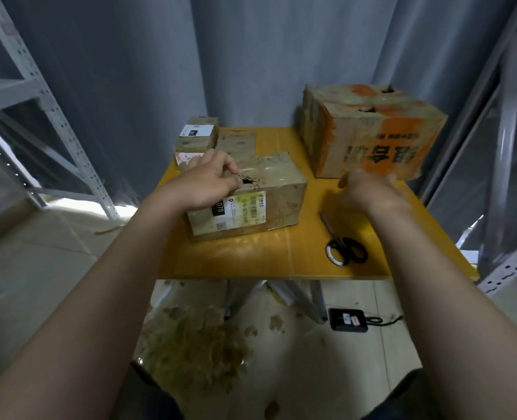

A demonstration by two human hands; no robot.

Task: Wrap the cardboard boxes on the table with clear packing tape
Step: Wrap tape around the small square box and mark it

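A closed cardboard box (pixel 281 204) with a white shipping label on its near side lies in the middle of the yellow surface (pixel 266 259). Its top is glossy with clear tape (pixel 274 171) and has a ragged dark hole through which no contents can be made out. A larger orange-printed box (pixel 372 137) stands at the far right corner, also shut, with holes torn in its top. Several small boxes (pixel 198 136) are stacked at the far left. The left grip (pixel 208 180) rests on the near box's top with its fingers curled down at the edge of the hole; whether they pinch the tape cannot be told. The right grip (pixel 363 189) is blurred, raised above the surface between the two bigger boxes, and its state is unreadable. Black-handled scissors (pixel 345 247) lie near the right front edge.
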